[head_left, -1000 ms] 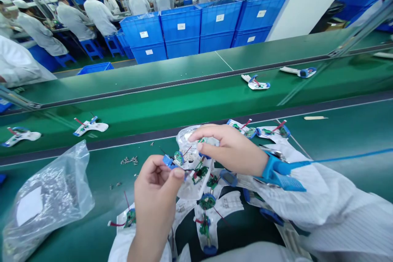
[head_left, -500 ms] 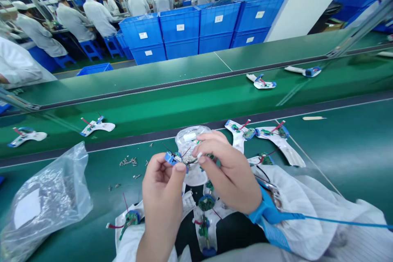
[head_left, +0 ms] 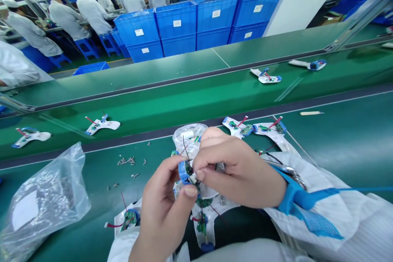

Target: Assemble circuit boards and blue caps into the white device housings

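My left hand [head_left: 167, 208] is closed around a white housing with a blue end [head_left: 184, 172], a small circuit board and thin dark wires showing inside it. My right hand [head_left: 238, 168], with a blue wrist strap [head_left: 293, 196], pinches a small white connector [head_left: 193, 178] against the inner side of that blue end. My fingers cover much of the housing. Below my hands lies another white housing half with green boards [head_left: 202, 225]. One more housing, with red wires [head_left: 130, 217], rests by my left wrist.
Small screws [head_left: 126, 161] lie loose at left, near a large clear bag [head_left: 52, 188]. Behind my hands is a smaller plastic bag [head_left: 190, 133]. Housings [head_left: 102, 125] sit on the green conveyor belt [head_left: 172, 104]. Blue crates [head_left: 176, 22] and people in white stand beyond.
My right hand has brought the white connector from beside the housing onto its blue end. The left hand has turned the housing and shifted slightly right. Housings on the belt have moved slightly right.
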`<action>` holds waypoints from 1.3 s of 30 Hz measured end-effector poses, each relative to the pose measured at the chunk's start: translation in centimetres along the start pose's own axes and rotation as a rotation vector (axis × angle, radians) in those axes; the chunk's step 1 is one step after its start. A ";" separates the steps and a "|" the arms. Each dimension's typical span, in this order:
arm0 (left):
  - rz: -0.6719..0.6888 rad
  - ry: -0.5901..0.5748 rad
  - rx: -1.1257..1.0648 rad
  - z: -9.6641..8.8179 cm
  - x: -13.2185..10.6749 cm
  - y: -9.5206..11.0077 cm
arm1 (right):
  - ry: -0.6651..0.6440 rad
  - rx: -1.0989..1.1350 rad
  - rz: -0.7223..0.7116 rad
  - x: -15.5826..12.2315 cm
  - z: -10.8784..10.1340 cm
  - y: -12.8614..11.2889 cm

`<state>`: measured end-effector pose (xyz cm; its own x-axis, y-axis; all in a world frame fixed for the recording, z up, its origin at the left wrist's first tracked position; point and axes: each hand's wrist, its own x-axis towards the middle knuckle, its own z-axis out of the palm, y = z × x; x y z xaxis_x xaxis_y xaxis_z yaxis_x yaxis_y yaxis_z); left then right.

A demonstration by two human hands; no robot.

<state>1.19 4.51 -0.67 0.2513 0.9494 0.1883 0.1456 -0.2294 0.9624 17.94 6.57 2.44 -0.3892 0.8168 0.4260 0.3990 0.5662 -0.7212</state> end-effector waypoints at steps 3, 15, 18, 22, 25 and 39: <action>-0.012 -0.013 0.038 -0.1 -0.2 0.0 | -0.038 -0.003 -0.021 -0.1 -0.2 -0.2; 0.033 -0.056 0.183 -0.3 -0.3 -0.1 | -0.095 0.025 -0.033 0.0 -0.9 -0.3; 0.052 -0.047 0.176 -0.3 -0.3 -0.2 | -0.096 0.030 -0.042 0.1 -0.9 -0.3; 0.018 -0.029 0.101 -0.2 -0.4 -0.2 | -0.091 0.028 -0.052 0.2 -0.9 -0.4; 0.004 -0.024 0.066 -0.1 -0.4 -0.2 | -0.095 0.023 -0.042 0.2 -0.9 -0.4; 0.110 -0.034 0.490 0.8 -1.2 0.5 | -0.150 -0.016 0.010 -0.2 -0.6 -0.8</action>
<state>1.77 3.06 -0.56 0.3205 0.9084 0.2685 0.5465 -0.4088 0.7309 18.20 5.96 3.29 -0.5043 0.7974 0.3315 0.4162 0.5608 -0.7158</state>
